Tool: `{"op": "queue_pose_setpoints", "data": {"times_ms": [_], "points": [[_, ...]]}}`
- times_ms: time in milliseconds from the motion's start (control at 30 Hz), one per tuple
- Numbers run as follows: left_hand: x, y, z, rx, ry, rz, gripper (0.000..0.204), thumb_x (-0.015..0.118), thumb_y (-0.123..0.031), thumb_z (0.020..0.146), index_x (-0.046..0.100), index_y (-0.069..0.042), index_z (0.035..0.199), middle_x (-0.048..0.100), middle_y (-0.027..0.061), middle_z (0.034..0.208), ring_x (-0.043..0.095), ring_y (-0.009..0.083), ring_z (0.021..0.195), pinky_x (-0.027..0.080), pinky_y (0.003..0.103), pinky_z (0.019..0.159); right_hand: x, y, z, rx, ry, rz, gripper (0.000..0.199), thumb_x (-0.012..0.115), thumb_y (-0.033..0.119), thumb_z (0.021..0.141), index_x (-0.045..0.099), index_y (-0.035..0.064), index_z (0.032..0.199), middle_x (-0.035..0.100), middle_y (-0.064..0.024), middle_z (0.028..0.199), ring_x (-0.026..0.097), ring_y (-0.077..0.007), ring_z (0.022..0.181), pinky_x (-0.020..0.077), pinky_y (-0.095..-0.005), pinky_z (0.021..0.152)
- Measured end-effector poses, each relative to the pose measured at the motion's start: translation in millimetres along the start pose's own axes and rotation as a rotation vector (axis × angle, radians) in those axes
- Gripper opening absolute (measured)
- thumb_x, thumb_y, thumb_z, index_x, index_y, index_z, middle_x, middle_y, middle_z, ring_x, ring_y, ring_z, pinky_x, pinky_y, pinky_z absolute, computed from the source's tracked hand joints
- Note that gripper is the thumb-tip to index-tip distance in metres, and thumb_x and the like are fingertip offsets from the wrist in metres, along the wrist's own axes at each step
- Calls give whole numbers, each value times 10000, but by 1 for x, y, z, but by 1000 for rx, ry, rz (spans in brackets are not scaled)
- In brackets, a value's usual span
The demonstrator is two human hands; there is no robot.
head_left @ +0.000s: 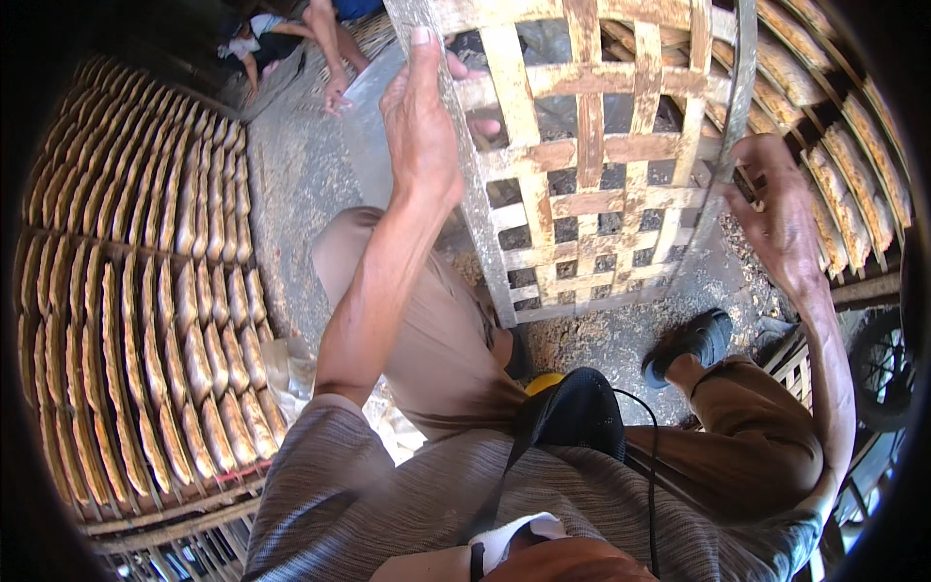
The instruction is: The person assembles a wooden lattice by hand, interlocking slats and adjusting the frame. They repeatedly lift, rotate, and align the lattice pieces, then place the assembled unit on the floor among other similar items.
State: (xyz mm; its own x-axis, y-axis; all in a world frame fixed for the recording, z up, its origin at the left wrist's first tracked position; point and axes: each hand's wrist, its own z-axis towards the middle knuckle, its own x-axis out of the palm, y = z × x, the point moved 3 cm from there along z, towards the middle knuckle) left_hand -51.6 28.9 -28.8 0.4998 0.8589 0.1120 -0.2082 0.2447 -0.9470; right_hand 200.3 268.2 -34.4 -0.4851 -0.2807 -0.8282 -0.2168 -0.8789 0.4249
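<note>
A woven bamboo rack panel (592, 150), with pale slats crossing in an open lattice and a long rail down each side, stands tilted in front of me. My left hand (424, 131) is closed round its left rail, the thumb lying along the rail and fingertips showing behind the slats. Beside the right rail is my right hand (776, 209), its fingers bent but apart, with a gap between thumb and fingers. The thumb side is at or very near the rail; whether it touches I cannot tell. The panel's lower end is close to the floor between my feet.
Tall racks (136, 291) of thin, pale-brown slabs in rows fill the left side. More slab-laden racks (844, 184) rise at the right, above a dark wheel (884, 369). Crumbs litter the grey floor (291, 184). Other people's arms (335, 58) show at the top.
</note>
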Motion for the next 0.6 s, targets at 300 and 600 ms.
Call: {"op": "queue_pose_setpoints", "data": {"times_ms": [300,600], "points": [[-8,5,7,-94,-78,-113,410,458,-471,1094,554,-76,1150,642,115,1161,718,210,986,646,358,742,31,-102,-25,560,-63,635,529,553,574,1044,653,63,1140,637,-92,924,637,-169,827,520,-318,720],[2,0,-1,-150,351,254,482,680,-94,941,500,32,1369,708,194,1190,714,214,1047,606,336,873,11,-98,-20,588,-334,766,442,553,529,1062,686,114,990,492,50,642,436,-52,551,313,-227,511]]}}
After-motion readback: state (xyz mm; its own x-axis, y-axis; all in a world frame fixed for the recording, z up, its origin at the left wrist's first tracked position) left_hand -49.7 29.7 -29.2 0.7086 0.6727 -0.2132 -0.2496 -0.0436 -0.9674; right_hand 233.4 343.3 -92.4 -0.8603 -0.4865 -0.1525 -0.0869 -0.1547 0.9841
